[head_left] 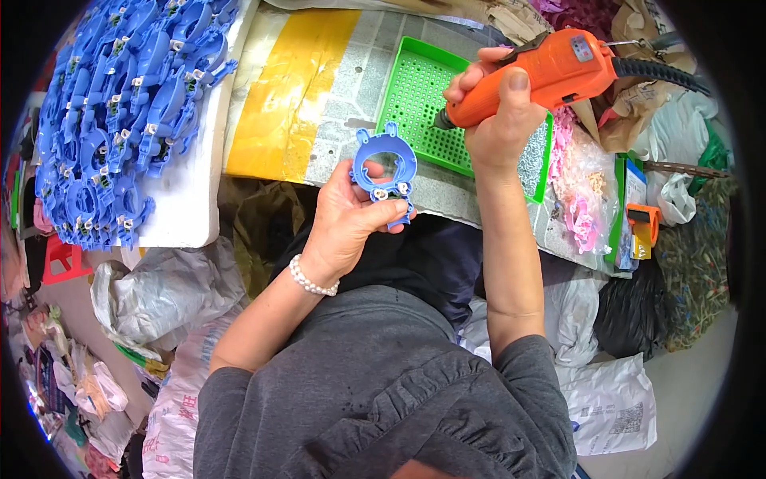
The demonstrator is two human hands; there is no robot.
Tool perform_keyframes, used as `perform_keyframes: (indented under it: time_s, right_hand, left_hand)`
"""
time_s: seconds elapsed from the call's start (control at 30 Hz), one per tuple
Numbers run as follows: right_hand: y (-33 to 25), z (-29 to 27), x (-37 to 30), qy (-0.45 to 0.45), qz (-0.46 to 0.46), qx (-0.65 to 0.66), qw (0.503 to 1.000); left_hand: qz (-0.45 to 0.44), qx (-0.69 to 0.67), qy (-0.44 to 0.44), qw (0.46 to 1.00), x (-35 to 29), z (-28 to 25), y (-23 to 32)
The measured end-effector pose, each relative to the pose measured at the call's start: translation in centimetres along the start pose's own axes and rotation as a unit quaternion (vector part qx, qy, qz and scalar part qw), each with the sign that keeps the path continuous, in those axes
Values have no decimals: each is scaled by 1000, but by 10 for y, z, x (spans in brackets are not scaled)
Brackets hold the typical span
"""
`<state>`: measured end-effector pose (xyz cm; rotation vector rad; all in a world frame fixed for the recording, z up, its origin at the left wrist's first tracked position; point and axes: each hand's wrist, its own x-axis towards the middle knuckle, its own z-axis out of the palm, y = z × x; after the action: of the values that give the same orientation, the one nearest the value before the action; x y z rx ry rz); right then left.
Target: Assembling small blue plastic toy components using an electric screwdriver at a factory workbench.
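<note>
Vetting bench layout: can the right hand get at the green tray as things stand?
Likely yes: the right hand is over the green tray, nothing visible between. But its fingers are wrapped around the orange power driver, so picking anything out would probably mean setting that down first.

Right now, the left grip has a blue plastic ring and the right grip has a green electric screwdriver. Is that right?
Not quite: the head view shows the electric screwdriver in the right grip is orange, not green. The left grip does have the blue plastic ring.
</note>
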<state>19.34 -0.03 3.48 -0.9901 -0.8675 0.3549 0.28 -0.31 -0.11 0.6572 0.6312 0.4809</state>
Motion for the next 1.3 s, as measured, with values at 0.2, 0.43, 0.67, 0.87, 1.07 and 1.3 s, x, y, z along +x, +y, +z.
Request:
perform_keyframes:
  time_s: [0.2, 0.43, 0.67, 0.87, 1.07, 1.3]
  right_hand:
    - [-22, 0, 1, 0, 8, 42, 999]
    - [-53, 3, -16, -87, 46, 145, 985]
    - [-66, 13, -44, -185, 101, 211, 954]
    - [-59, 16, -55, -183, 117, 210, 953]
    - [-56, 19, -63, -140, 136, 182, 964]
    - [-61, 19, -73, -133, 141, 135, 972]
  left_hand:
    - [3, 11, 3, 1000, -2, 0, -2]
    - [7, 42, 0, 999, -8, 7, -2]
    - [-8, 68, 14, 998, -9, 14, 3]
    - [-5, 83, 14, 996, -10, 14, 1]
    - [-5, 74, 10, 997, -11, 15, 1]
    - [12, 67, 46, 997, -13, 23, -8]
